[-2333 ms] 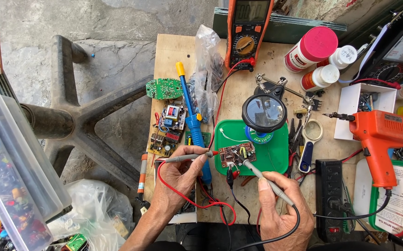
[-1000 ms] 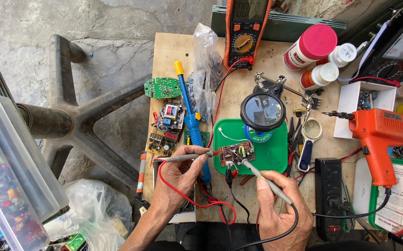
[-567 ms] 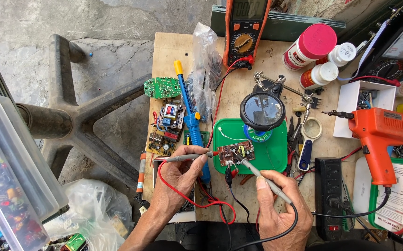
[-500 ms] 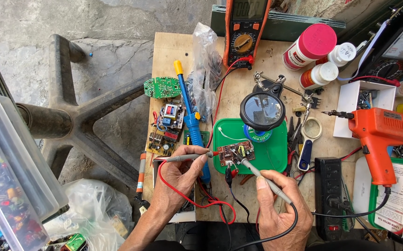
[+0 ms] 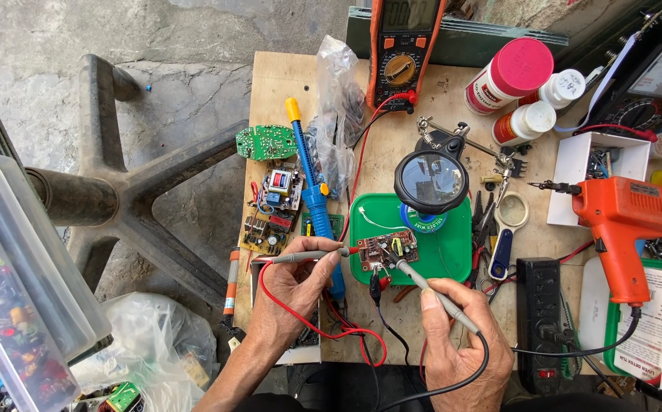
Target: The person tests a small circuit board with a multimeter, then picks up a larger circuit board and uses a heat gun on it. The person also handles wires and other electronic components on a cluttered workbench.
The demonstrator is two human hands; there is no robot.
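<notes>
Left hand [image 5: 289, 294] pinches red probe [image 5: 308, 255], right hand [image 5: 461, 343] grips black probe [image 5: 430, 286]; both tips converge on board [image 5: 388, 250] lying between them on tray [image 5: 453, 263].

We see bare wooden bench top [image 5: 274, 84] open at the far left, while the round black magnifier [image 5: 432, 181] overhangs the green plastic tray [image 5: 453, 255] and a blue-handled tool [image 5: 312, 194] flanks it.

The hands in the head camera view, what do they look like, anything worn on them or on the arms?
Both are bare: the left hand and the right hand show no gloves, and no rings or watch that I can see. The forearms are bare too, with no sleeves in view down to the bottom edge. The fingers look lined and veined.
</notes>
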